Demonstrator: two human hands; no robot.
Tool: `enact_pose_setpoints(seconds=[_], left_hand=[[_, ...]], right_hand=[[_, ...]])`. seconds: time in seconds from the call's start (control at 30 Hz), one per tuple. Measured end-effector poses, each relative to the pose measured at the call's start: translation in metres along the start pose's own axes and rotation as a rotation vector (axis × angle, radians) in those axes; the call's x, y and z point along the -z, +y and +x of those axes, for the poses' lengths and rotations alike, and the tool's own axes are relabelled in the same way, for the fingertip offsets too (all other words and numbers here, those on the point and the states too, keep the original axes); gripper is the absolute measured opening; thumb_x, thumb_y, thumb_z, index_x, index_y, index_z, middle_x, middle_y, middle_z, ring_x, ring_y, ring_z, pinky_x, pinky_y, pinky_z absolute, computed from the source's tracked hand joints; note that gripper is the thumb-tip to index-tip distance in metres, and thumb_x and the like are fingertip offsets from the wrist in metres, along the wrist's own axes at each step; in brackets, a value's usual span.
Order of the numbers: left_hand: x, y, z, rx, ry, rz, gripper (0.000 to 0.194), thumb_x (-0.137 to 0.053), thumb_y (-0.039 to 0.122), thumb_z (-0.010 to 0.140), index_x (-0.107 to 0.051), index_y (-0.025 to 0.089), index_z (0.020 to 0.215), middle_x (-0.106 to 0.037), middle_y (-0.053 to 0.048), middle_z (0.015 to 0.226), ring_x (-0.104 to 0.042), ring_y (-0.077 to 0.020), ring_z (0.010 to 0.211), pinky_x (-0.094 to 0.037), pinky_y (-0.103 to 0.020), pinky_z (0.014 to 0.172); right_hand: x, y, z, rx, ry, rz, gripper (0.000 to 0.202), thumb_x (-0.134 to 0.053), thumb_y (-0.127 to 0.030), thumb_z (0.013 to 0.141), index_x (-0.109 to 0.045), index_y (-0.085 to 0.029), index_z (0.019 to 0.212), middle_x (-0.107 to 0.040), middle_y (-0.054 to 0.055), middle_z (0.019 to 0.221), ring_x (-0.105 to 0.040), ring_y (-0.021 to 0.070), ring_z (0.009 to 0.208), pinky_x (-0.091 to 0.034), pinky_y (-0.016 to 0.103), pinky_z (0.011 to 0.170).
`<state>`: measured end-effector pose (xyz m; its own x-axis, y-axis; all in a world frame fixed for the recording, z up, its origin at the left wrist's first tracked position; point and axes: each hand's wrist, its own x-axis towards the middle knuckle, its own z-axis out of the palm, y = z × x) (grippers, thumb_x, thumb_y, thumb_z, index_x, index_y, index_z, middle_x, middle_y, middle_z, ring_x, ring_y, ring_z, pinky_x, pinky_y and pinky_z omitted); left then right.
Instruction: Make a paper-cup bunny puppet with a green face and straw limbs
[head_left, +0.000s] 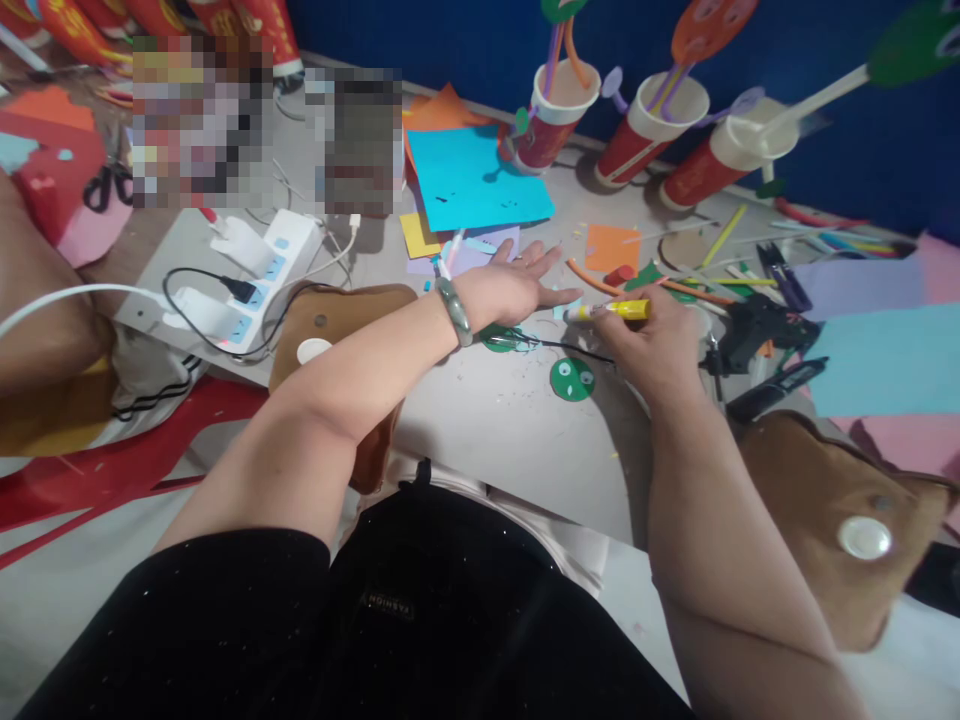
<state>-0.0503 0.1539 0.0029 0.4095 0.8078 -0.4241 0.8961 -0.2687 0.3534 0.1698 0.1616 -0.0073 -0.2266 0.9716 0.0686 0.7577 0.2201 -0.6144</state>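
My right hand (649, 335) grips a yellow marker (622, 310), its tip pointing left at a small light-blue piece (559, 312) on the table. Flat on the tabletop rests my left hand (517, 285), fingers spread, with one fingertip beside that piece; whether it touches the piece I cannot tell. A green paper disc (572, 380) with two eyes and a small white mark lies just in front of my hands. Part of another green shape (501, 338) shows below my left wrist, with a dark cord crossing near it. A red cap-like cylinder (619, 275) lies beyond the marker.
Red paper cups (559, 125) with paper faces on sticks line the back. Blue paper (480, 180) lies left of them. A black glue gun (772, 325) and black pen (780, 388) sit at right. A power strip (281, 265) with cords stands left, near another person's arm.
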Motion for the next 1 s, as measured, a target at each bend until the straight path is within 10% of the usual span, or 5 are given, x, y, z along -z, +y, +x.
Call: enact_pose_setpoints(seconds=[0.43, 0.6, 0.83, 1.0], left_hand=[[0.009, 0.011, -0.005, 0.038, -0.046, 0.102, 0.102, -0.041, -0.008, 0.091, -0.035, 0.048, 0.176, -0.001, 0.005, 0.193, 0.003, -0.0342, 0.179, -0.005, -0.071, 0.142], [0.005, 0.008, 0.004, 0.072, -0.028, 0.09, 0.101, -0.045, -0.009, 0.089, -0.04, 0.043, 0.176, -0.006, 0.001, 0.193, -0.002, -0.0365, 0.179, -0.007, -0.073, 0.143], [0.011, 0.015, -0.013, 0.014, 0.06, 0.106, 0.078, -0.039, 0.004, 0.104, -0.046, 0.036, 0.174, -0.018, -0.008, 0.192, -0.013, -0.0362, 0.18, -0.015, -0.069, 0.143], [0.011, 0.017, -0.02, -0.029, 0.085, 0.151, 0.067, -0.032, 0.013, 0.111, -0.046, 0.031, 0.175, -0.023, -0.016, 0.19, -0.018, -0.0372, 0.178, -0.02, -0.068, 0.141]], right_hand=[[-0.002, 0.002, -0.003, 0.037, -0.036, 0.155, 0.023, -0.073, -0.042, 0.072, -0.061, -0.024, 0.075, -0.055, -0.004, 0.063, -0.048, 0.0149, 0.058, -0.042, 0.034, 0.063], [0.026, 0.019, 0.014, -0.155, 0.153, 0.74, 0.029, -0.068, -0.042, 0.058, -0.049, -0.027, 0.073, -0.053, -0.002, 0.065, -0.047, 0.0154, 0.058, -0.036, 0.032, 0.056], [0.061, 0.01, 0.005, 0.009, 0.283, 0.867, 0.049, -0.062, -0.071, 0.074, -0.055, -0.03, 0.098, -0.068, 0.014, 0.13, -0.065, 0.0269, 0.1, -0.052, 0.042, 0.079], [0.084, 0.002, -0.002, 0.043, 0.336, 0.91, 0.033, -0.051, -0.06, 0.082, -0.046, -0.029, 0.091, -0.057, 0.007, 0.086, -0.057, 0.0238, 0.076, -0.053, 0.044, 0.079]])
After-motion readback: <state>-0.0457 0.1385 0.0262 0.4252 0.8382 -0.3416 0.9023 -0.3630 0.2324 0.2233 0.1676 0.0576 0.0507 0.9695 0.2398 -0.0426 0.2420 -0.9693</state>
